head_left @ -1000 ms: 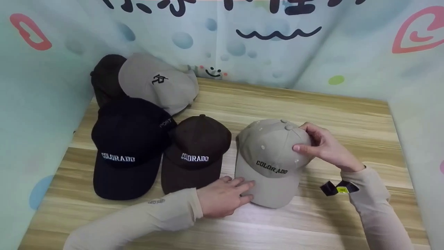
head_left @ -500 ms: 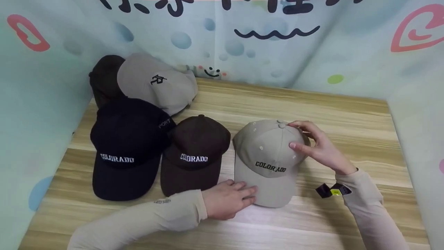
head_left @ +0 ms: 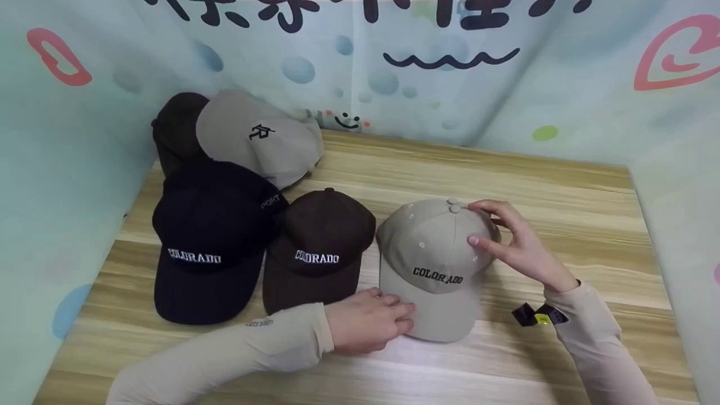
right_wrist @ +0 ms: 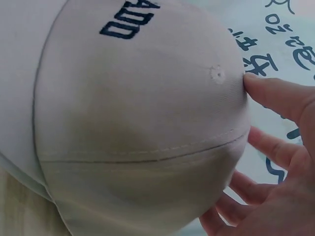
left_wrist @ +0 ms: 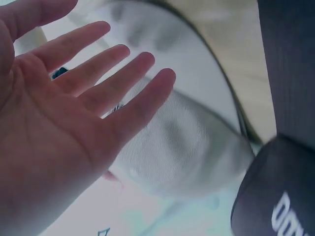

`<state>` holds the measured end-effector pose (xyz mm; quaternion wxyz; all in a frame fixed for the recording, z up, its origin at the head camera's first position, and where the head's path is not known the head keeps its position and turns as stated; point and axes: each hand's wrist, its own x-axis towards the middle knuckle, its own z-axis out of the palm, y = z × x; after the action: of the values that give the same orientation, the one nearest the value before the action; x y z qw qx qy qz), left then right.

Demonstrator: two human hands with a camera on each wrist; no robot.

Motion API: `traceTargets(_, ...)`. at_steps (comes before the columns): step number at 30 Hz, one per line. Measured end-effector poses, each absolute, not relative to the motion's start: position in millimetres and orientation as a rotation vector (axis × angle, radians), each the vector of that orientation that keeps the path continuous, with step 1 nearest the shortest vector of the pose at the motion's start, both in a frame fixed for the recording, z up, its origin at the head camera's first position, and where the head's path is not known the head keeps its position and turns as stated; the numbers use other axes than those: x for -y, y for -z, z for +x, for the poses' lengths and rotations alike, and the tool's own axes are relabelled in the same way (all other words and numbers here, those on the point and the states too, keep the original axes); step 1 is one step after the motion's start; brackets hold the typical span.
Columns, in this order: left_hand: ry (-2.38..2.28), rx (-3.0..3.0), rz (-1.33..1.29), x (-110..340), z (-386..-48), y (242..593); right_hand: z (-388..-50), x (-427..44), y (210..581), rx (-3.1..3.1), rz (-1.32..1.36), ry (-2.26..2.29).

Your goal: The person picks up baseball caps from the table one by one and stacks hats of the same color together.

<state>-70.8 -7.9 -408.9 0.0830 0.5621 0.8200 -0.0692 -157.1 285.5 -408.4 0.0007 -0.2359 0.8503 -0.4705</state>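
A light beige cap (head_left: pixel 428 247) with dark COLORADO lettering lies upright on the table, brim toward the near side. My right hand (head_left: pixel 520 244) holds its crown from the right, thumb on the front and fingers round the back. In the right wrist view the thumb and fingers of the right hand (right_wrist: pixel 275 147) meet the crown (right_wrist: pixel 142 103), some fingertips hidden behind it. The left hand (head_left: pixel 368 320) lies palm down with its fingertips at the brim's left edge. From the left wrist view, the left hand's (left_wrist: pixel 74 108) fingers are straight and spread.
Left of the beige cap stands a dark brown COLORADO cap (head_left: pixel 326 225), beside a black COLORADO cap (head_left: pixel 208 219). Behind them are a grey cap (head_left: pixel 242 129) and another dark cap (head_left: pixel 177 132). Printed cloth walls (head_left: pixel 427 107) border the wooden table (head_left: pixel 534 185).
The beige cap has shifted slightly left and turned a little. My right hand moved left with it, and the left hand's fingers have stayed at the brim.
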Motion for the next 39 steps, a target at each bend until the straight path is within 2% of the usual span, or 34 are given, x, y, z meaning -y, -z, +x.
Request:
traceTargets(5,0.172,-2.487,1.673,16.0,-93.1,385.1,-153.7,-288.6,401.9,-2.752,-0.784,1.425)
traceTargets(13,0.084,-2.58,1.512,31.8,-129.3,352.3,-143.4,-292.6,395.4,-2.857,-0.923,1.359)
traceTargets(20,0.067,-2.595,1.335,49.7,-158.8,342.9,-109.9,-289.4,396.2,-2.964,-1.067,1.193)
traceTargets(26,0.124,-2.668,1.136,65.7,-198.0,335.7,-80.9,-285.5,412.7,-2.873,-1.128,1.011)
traceTargets(33,0.272,-2.651,0.86,77.6,-242.3,337.4,-60.9,-267.3,441.4,-2.889,-1.006,0.898)
traceTargets(39,0.395,-2.553,0.711,76.5,-267.0,354.1,-50.7,-249.1,446.0,-3.005,-0.845,0.766)
